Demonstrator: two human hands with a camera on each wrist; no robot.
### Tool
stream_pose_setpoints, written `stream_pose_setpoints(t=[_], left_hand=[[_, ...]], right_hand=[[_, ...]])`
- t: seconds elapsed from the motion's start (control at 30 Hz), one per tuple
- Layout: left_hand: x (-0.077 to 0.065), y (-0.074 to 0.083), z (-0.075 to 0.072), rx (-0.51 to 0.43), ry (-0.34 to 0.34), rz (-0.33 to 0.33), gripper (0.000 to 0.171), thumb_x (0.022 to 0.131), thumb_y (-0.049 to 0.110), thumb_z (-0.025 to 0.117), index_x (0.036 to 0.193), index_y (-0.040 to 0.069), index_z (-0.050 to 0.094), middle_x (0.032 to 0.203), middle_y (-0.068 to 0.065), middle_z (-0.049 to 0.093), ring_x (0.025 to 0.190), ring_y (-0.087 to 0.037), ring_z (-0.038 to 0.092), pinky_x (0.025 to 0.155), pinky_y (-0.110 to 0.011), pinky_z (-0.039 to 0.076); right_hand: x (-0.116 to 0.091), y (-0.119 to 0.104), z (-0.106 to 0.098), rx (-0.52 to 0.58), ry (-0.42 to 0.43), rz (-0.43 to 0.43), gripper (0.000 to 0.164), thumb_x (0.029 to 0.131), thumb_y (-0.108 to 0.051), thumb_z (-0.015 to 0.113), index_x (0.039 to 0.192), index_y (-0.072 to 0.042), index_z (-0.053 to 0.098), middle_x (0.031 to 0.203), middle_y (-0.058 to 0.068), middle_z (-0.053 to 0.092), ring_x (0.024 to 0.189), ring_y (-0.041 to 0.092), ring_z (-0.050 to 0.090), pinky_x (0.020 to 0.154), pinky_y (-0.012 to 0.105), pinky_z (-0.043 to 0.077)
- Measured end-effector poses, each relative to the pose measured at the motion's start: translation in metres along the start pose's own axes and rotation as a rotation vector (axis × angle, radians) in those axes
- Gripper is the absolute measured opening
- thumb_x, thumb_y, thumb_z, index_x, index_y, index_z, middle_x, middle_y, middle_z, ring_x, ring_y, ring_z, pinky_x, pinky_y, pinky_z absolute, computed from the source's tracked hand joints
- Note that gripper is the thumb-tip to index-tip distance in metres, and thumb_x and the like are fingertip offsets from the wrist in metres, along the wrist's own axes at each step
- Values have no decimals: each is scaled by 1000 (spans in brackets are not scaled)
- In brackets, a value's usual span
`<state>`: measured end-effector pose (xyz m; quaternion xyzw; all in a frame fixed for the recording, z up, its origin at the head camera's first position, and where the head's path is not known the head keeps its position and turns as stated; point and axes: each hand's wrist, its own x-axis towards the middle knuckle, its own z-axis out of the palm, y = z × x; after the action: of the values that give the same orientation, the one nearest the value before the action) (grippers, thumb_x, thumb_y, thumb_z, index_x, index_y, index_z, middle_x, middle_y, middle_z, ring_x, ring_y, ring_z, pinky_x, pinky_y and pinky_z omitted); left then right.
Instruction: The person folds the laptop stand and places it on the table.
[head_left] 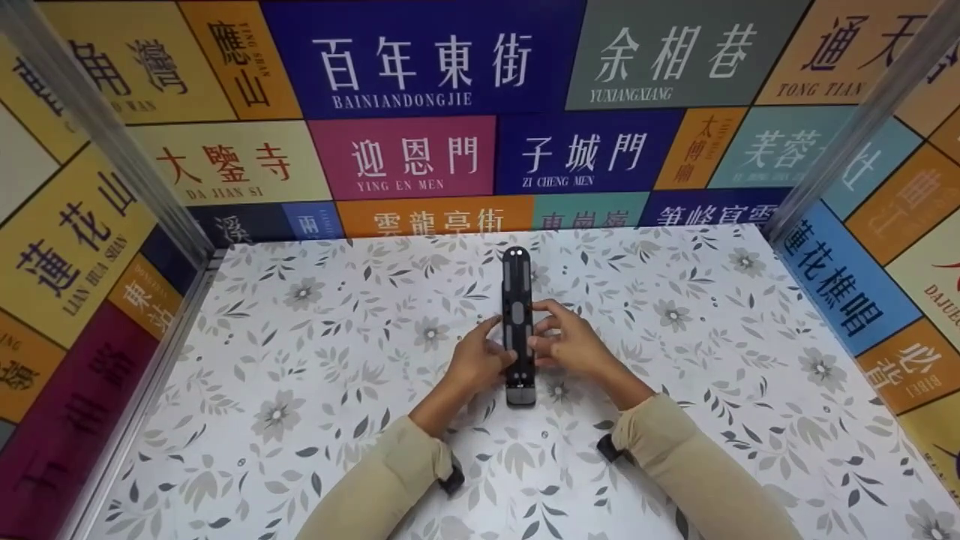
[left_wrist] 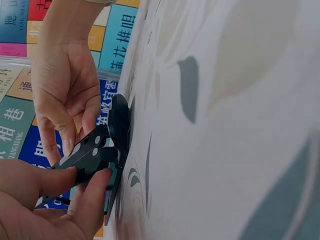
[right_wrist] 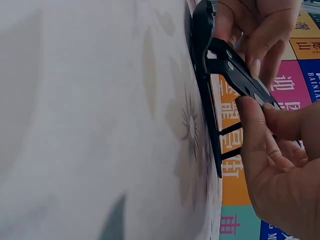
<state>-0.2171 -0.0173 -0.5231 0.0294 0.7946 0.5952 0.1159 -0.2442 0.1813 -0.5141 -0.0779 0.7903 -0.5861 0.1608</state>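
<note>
A long, narrow black folding stand (head_left: pixel 517 322) sits on the table, its length pointing away from me. My left hand (head_left: pixel 480 354) pinches its left side between thumb and fingers. From the other side, my right hand (head_left: pixel 571 345) grips the upper part, a little farther up. In the left wrist view the stand's upper arm (left_wrist: pixel 90 156) tilts up from a flat base, with pale round pads on top. Two thin struts (right_wrist: pixel 231 141) show between base and upper part in the right wrist view. Fingers partly hide the stand's far end there.
The table (head_left: pixel 360 450) wears a white cover with grey leaves and flowers. Colourful panels with Chinese lettering (head_left: pixel 420 67) rise at the back and both sides. Clear edge strips (head_left: pixel 847 127) run along the corners. Beige sleeves with dark wrist bands (head_left: pixel 450 476) cover my forearms.
</note>
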Motion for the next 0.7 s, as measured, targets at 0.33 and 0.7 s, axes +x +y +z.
stream_pose_setpoints(t=[0.33, 0.7], left_hand=[[5, 0, -1, -253, -73, -151, 34, 91, 4, 73, 121, 2, 58, 99, -16, 73, 88, -26, 74, 78, -37, 62], [10, -7, 14, -487, -41, -215, 30, 92, 0, 71, 121, 2, 63, 106, -15, 76, 89, -23, 75, 75, -35, 62]], right_hand=[[33, -33, -28, -46, -3, -27, 68, 98, -34, 70, 157, -23, 38, 144, 21, 52, 121, 36, 62, 100, 56, 54], [86, -62, -40, -28, -31, -64, 53, 100, -32, 67, 150, -36, 50, 136, 17, 66, 109, 27, 72, 83, 41, 63]])
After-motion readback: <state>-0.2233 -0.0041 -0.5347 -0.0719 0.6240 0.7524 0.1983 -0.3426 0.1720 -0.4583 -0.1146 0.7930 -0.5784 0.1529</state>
